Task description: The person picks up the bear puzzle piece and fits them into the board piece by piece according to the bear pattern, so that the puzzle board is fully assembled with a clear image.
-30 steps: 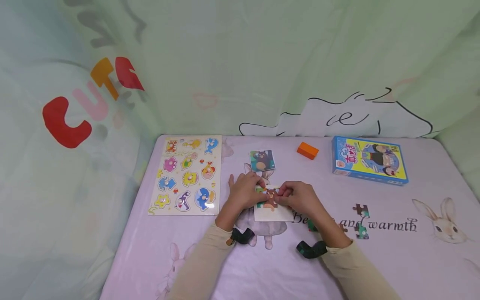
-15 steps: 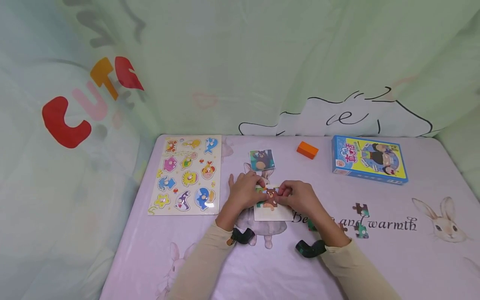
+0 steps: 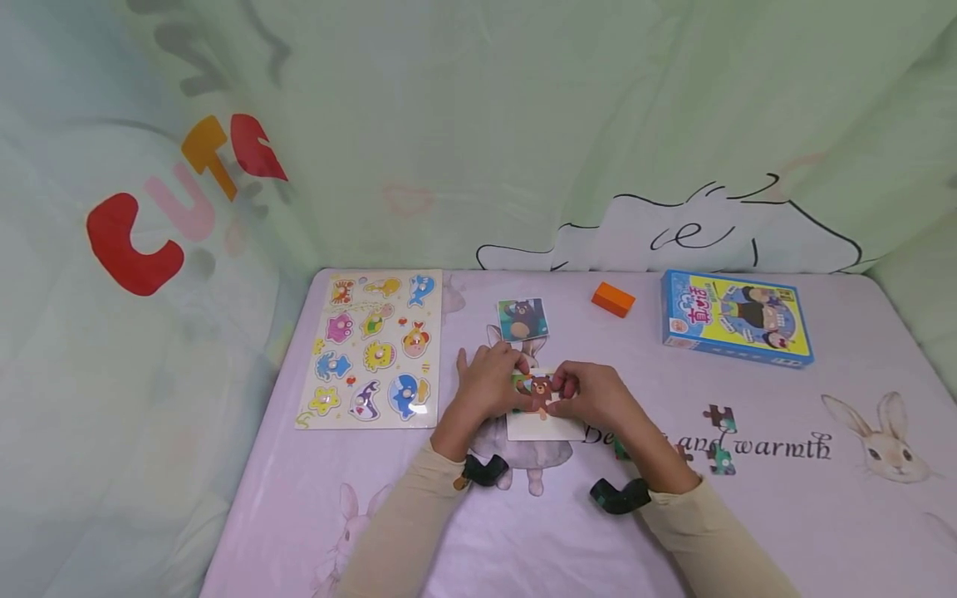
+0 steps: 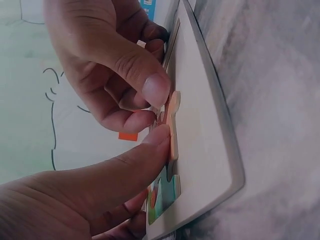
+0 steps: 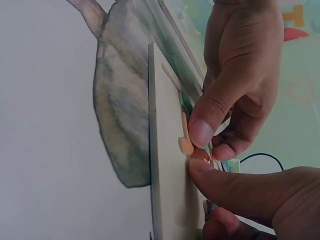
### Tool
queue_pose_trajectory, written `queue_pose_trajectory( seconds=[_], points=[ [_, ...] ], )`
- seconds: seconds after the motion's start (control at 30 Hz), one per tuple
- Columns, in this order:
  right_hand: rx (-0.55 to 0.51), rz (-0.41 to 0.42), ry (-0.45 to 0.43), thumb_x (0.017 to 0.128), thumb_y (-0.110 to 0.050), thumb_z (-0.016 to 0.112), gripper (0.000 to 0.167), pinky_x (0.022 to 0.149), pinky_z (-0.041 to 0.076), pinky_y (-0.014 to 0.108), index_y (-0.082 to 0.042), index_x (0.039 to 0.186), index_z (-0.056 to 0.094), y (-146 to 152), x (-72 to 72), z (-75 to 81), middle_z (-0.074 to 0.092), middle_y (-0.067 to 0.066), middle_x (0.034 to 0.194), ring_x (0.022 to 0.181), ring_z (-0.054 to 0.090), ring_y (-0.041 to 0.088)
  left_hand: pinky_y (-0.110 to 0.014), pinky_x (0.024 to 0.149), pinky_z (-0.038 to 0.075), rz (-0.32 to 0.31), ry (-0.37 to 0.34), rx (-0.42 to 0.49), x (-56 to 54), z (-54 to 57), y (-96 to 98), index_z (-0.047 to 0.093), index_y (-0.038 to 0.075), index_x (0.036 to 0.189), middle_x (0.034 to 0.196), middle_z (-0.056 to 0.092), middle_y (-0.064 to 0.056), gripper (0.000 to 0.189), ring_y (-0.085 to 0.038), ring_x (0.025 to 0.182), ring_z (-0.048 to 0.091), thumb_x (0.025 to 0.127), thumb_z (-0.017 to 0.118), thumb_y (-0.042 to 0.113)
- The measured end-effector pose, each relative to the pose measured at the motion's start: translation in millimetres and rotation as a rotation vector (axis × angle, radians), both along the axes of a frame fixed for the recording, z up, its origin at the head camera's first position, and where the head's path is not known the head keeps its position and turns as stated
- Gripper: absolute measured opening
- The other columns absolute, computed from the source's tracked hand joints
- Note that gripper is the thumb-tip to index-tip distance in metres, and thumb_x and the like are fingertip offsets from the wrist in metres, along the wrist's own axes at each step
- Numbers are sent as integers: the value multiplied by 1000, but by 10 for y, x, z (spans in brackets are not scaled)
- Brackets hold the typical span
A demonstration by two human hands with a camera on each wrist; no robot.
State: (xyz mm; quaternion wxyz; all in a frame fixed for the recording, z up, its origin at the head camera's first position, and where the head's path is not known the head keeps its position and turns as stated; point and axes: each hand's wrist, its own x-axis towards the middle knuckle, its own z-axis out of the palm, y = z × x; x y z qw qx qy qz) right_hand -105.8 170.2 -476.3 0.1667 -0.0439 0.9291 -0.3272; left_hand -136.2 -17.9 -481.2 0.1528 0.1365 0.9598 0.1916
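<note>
A small pale puzzle board (image 3: pixel 540 429) lies between the two hands, its lower strip bare. Part of a brown bear picture shows at its top, with a green piece (image 4: pixel 169 192) on the left side. My left hand (image 3: pixel 486 384) bends over the left side, its thumb pressing the brown bear puzzle piece (image 5: pixel 186 145) and its index finger at the top edge. From the right, my right hand (image 3: pixel 594 392) has thumb and curled forefinger at the same piece. In both wrist views the thumb tips are close together on the brown piece, which sits slightly raised above the board surface.
Behind the board lies a bear picture card (image 3: pixel 523 320). An orange block (image 3: pixel 613 300) and a blue-yellow box (image 3: pixel 736 318) stand at the back right. Several loose jigsaw pieces (image 3: pixel 721 461) lie right of the right forearm. A sea-animal knob puzzle (image 3: pixel 371 349) lies at the left.
The right thumb has shifted down and slightly left on the bear piece. The bear piece has edged up toward the board's top. The left hand has barely moved.
</note>
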Motion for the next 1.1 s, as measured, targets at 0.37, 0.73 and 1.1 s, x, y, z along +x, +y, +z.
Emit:
queue_pose_trajectory(
  seconds=[0.37, 0.73, 1.1],
  points=[
    [-4, 36, 9, 81, -20, 86, 26, 61, 38, 30, -12, 96, 67, -10, -6, -1, 56, 2, 77, 72, 50, 18, -70, 120, 16, -4, 2, -37, 11, 4, -17, 63, 29, 101, 118, 56, 5, 49, -24, 122, 51, 69, 91, 52],
    [-81, 20, -106, 94, -30, 73, 25, 75, 53, 29, -15, 114, 71, 298, 64, 142, 70, 4, 102, 94, 59, 23, -70, 119, 18, 7, 27, -44, 28, 1, 13, 64, 29, 100, 119, 59, 8, 44, -23, 121, 52, 71, 91, 50],
    [-50, -109, -73, 98, -38, 67, 41, 74, 54, 29, -9, 127, 66, 919, 223, 363, 70, 13, 113, 98, 65, 25, -70, 120, 17, 12, 31, -21, 55, 31, 26, 65, 27, 99, 125, 60, 8, 39, -23, 122, 52, 75, 89, 46]
  ],
)
